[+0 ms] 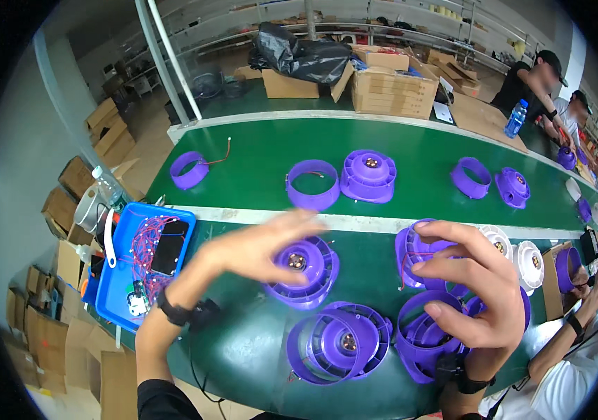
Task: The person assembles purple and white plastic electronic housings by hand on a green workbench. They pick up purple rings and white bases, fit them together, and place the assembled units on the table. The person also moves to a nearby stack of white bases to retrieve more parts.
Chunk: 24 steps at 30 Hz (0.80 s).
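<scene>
A person's left hand (260, 245), blurred, thumb apart from the fingers and seemingly empty, hovers over a glossy purple housing (323, 271) with a ribbed rim and gold-dotted centre. The right hand (482, 294), curled but open, arches above a smooth purple ring (418, 353); fingertip contact is unclear. Beyond both, a blue bottle (516, 119) bears a label too small to read.

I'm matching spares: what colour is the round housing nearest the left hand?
Purple housing, best in head view.
</scene>
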Motion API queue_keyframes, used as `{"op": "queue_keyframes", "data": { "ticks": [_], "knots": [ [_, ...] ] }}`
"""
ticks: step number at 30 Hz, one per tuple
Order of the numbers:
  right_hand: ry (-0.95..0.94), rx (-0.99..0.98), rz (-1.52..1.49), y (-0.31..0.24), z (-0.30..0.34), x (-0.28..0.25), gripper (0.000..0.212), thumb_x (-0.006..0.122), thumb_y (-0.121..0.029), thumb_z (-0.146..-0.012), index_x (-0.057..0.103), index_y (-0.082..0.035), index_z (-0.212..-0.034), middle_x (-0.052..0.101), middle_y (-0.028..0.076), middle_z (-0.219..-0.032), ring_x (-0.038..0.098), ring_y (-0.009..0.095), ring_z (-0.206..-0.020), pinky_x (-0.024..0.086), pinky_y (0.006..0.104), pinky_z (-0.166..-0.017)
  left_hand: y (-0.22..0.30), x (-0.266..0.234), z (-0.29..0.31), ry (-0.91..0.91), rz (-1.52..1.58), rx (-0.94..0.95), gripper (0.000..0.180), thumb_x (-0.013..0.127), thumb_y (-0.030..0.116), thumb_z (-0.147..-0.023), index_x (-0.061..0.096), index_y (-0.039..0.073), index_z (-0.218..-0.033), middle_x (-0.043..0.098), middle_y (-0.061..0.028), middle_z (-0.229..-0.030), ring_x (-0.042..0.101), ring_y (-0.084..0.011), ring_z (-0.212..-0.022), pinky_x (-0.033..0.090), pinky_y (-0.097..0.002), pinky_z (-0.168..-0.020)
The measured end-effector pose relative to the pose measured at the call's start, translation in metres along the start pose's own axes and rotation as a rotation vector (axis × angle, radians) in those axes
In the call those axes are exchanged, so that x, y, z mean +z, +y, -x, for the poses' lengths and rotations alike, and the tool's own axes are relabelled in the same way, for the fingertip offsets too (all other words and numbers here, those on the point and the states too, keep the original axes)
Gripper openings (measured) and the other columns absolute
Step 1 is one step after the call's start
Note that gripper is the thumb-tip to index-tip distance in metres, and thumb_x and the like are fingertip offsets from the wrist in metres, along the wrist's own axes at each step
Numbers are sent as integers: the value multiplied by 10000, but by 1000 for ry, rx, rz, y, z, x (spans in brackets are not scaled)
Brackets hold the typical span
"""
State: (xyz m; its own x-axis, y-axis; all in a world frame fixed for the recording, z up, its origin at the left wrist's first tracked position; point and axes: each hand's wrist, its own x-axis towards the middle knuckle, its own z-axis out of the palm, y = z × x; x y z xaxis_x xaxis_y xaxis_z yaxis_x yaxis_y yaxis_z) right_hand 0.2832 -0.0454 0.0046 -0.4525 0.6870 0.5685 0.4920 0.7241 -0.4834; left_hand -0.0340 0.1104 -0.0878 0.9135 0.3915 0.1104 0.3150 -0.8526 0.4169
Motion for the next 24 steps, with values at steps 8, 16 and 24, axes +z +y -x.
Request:
{"op": "queue_keyframes", "data": {
  "ticks": [8,16,24],
  "knots": [
    [-7,-42,-45,-15,4,-6,390,764,-29,-728,695,-31,-1112,575,220,-1306,641,335,-1060,538,390,-871,9,32,23,-116,-375,-366,966,781,470,-729,313,243,-1542,302,-276,-1542,388,-472,-1377,372,-558,-1118],
    [25,-93,-89,-20,10,-14,403,768,-44,-752,688,-46,-1147,571,209,-1315,632,332,-1095,544,384,-862,-115,-14,35,31,-527,-869,928,769,461,-747,331,229,-1532,270,-258,-1568,312,-522,-1402,374,-530,-1132],
    [57,-63,-75,-15,17,-22,401,741,21,-695,707,9,-1094,586,261,-1276,673,328,-1013,551,375,-855,34,10,-20,-249,264,-149,642,670,369,-936,460,15,-1429,548,-212,-1396,553,-318,-1276,434,-412,-1082]
  ]
}}
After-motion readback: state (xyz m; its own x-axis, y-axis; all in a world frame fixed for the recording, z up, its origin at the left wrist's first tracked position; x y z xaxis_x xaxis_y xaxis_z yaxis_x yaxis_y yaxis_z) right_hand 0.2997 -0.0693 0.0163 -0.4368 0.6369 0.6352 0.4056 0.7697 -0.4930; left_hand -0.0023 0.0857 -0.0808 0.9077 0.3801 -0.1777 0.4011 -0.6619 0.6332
